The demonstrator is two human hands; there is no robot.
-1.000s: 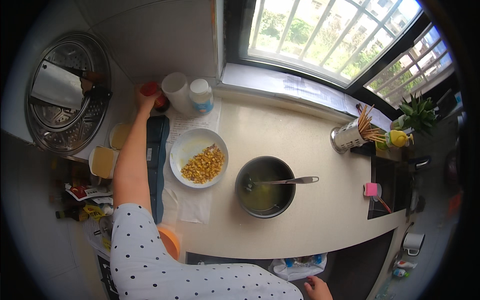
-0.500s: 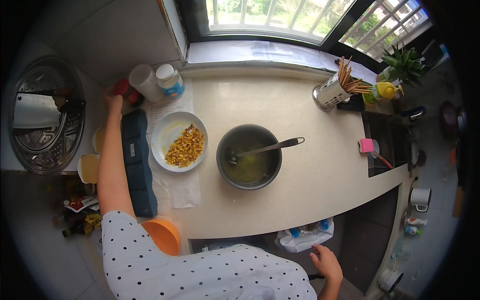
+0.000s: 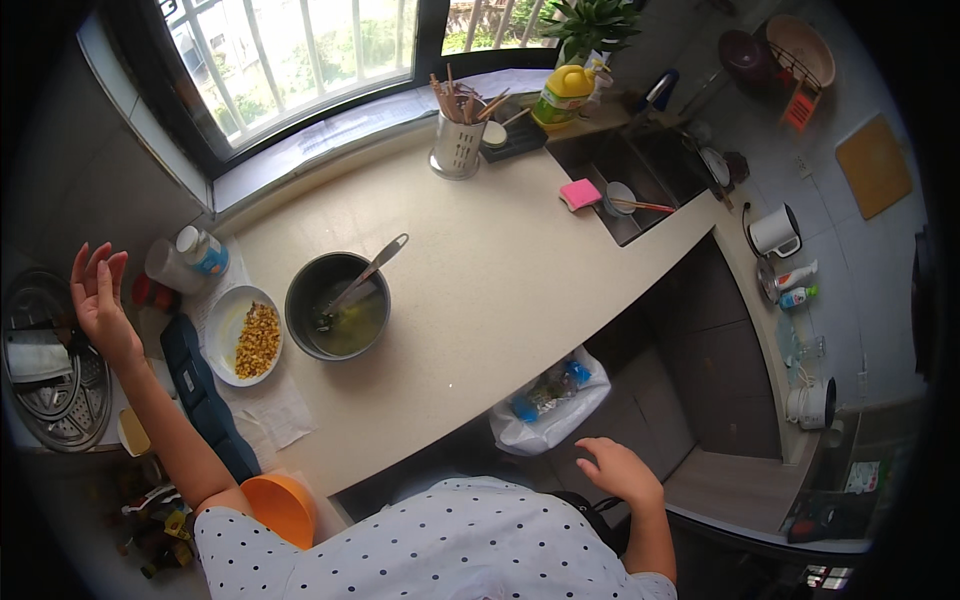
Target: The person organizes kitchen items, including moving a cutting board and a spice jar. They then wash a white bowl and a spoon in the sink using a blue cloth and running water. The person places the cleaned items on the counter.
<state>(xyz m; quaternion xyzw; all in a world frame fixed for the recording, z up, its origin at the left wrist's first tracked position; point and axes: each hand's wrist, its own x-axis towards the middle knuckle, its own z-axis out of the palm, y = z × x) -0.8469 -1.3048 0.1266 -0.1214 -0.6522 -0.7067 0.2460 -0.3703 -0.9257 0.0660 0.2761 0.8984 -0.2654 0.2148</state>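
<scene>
At the counter's [image 3: 520, 270] left end, left hand [image 3: 100, 300] open, empty, raised near the lidded jars [image 3: 190, 258] — a careless sweep could topple them — right hand [image 3: 620, 472] loose, empty, low.

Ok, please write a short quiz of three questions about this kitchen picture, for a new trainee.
1. True or false: the left hand is raised with its fingers spread and holds nothing.
2. What lies on the white plate? A) yellow corn kernels B) sliced bread C) noodles
3. Fill in: the metal spoon rests in the dark ____ on the counter.

Key:
1. True. The hand is open above the counter's left end, near the clear jar with a blue label.
2. A.
3. Bowl; it holds a yellowish liquid. The right hand hangs low, empty, near the white bag.
</scene>
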